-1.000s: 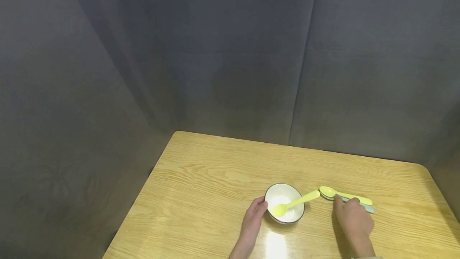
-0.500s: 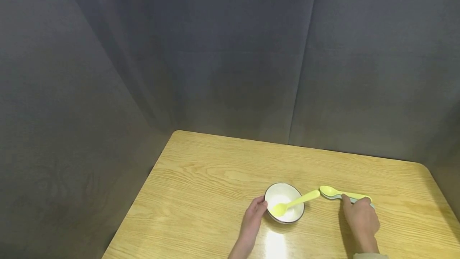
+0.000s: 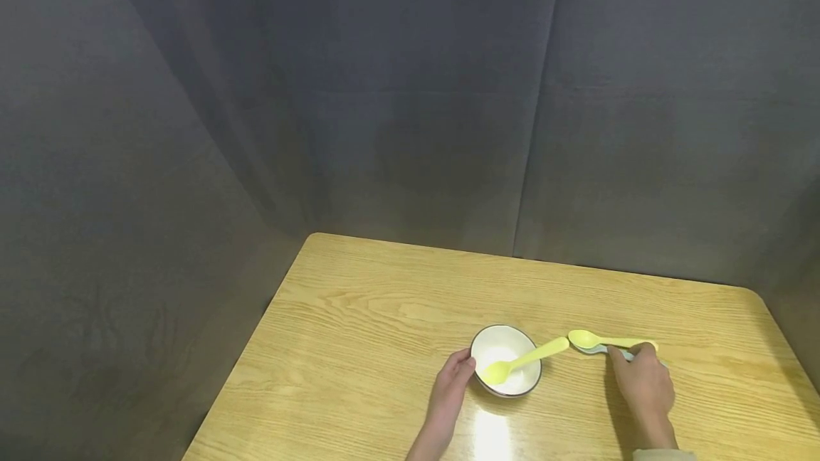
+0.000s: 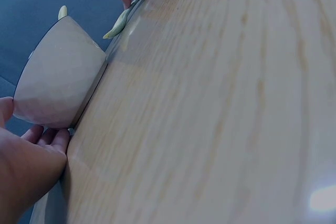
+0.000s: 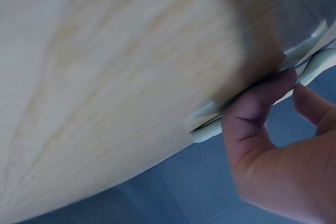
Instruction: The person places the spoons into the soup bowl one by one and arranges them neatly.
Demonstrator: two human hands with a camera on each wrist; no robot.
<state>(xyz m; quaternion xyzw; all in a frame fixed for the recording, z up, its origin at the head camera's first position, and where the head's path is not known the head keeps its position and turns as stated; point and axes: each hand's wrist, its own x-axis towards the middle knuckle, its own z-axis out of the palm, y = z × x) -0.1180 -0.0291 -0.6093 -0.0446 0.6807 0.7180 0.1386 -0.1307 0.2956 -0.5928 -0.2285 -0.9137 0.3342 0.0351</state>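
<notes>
Though nothing here bears readable writing, the light wooden table [image 3: 384, 304] shows wide bare room toward its far edge and the grey padded walls. The left hand [image 3: 450, 391] rests relaxed, fingertips touching the small white dark-rimmed bowl [image 3: 506, 361], where a yellow plastic spoon [image 3: 525, 361] leans. The right hand [image 3: 643, 384] pinches the handles of stacked yellow and pale grey-blue spoons [image 3: 598, 341] lying just right of the bowl.

No legible text, labels, brands or numbers in any view. Bowl [image 3: 506, 361], spoons [image 3: 602, 341] and table [image 3: 384, 304] carry no markings
</notes>
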